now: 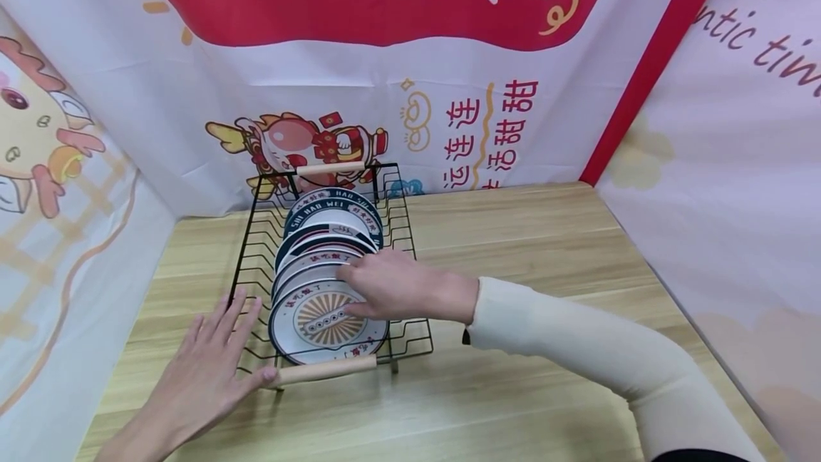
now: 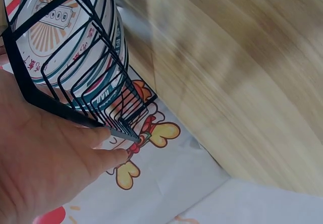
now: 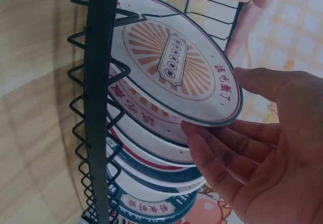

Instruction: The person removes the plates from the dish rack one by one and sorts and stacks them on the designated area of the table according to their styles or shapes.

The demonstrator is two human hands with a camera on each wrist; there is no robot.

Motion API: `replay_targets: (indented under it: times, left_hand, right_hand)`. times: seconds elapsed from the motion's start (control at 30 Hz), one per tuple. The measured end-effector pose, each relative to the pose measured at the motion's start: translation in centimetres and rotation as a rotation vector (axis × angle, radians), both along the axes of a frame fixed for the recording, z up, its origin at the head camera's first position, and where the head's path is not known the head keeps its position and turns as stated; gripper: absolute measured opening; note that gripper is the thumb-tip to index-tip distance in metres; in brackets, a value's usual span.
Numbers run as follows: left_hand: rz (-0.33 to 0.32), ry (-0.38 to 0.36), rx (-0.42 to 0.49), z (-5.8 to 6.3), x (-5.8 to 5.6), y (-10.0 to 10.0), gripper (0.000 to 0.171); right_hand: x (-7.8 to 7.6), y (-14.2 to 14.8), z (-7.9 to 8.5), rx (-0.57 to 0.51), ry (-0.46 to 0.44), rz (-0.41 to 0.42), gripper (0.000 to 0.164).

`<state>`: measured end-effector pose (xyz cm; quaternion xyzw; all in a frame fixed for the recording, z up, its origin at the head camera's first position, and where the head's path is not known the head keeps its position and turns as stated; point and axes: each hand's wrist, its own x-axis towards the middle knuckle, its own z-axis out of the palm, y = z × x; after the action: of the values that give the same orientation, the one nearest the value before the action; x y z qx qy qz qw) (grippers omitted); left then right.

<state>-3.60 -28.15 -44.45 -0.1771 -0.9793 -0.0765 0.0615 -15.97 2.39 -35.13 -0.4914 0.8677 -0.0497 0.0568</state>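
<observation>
Several round plates with printed rims stand in a row in a black wire dish rack (image 3: 101, 98). The frontmost white plate (image 1: 321, 337) has an orange sunburst and red characters. My right hand (image 1: 400, 287) pinches its upper right rim, thumb on the face and fingers behind, as the right wrist view shows. Behind it, more plates (image 3: 151, 186) have dark green and red bands. My left hand (image 1: 205, 369) rests at the rack's near left corner, fingers straight along the outer side. Its thumb touches the end of the near wooden handle (image 1: 330, 371).
The rack stands on a wood-grain table (image 1: 513, 248), its far end close to a printed white-and-red cloth (image 1: 359, 63). A second wooden handle (image 1: 330, 168) tops the far end. Printed cloth hangs (image 1: 725, 184) along the right side too.
</observation>
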Motion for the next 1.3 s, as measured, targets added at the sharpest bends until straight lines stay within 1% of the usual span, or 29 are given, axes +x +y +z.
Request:
replay_targets:
  times: [0.13, 0.33, 0.4, 0.53, 0.63, 0.7, 0.83, 1.07, 1.17, 1.3]
  left_hand:
    - [-0.01, 0.011, -0.006, 0.0, 0.0, 0.0, 0.112]
    - [-0.004, -0.002, -0.035, 0.1, 0.0, 0.0, 0.114]
    - [-0.001, -0.003, -0.048, 0.1, 0.0, 0.0, 0.114]
    - [-0.001, 0.001, -0.062, 0.2, 0.1, 0.0, 0.113]
    - [0.001, -0.003, -0.061, 0.3, 0.1, 0.0, 0.114]
    - [0.007, -0.012, -0.057, 0.3, 0.1, 0.0, 0.114]
    - [0.011, -0.013, -0.058, 0.3, 0.1, 0.0, 0.114]
    - [-0.008, 0.043, -0.073, -0.1, 0.1, -0.3, 0.113]
    - [-0.014, 0.058, -0.076, -0.3, 0.1, -0.3, 0.113]
    - [-0.011, 0.058, -0.065, -0.3, 0.1, -0.3, 0.112]
  right_hand:
    - [-0.1, -0.7, -0.5, 0.009, -0.021, -0.017, 0.044]
    - [-0.3, -1.4, -1.3, 0.019, -0.058, -0.046, 0.038]
    - [-0.3, -1.6, -1.4, 0.018, -0.053, -0.054, 0.034]
    - [-0.3, -1.8, -1.8, 0.014, -0.017, -0.068, 0.023]
    - [-0.3, -1.9, -2.0, 0.013, 0.008, -0.072, 0.02]
    - [-0.3, -1.9, -2.1, 0.008, 0.002, -0.071, 0.019]
    - [-0.4, -1.8, -2.2, -0.027, -0.04, -0.063, 0.019]
    - [-0.2, -1.2, -2.0, -0.095, -0.075, -0.047, 0.018]
    - [-0.1, -0.8, -1.5, -0.131, -0.086, -0.053, 0.017]
    - [-0.1, 0.0, -0.6, -0.2, -0.081, -0.072, 0.013]
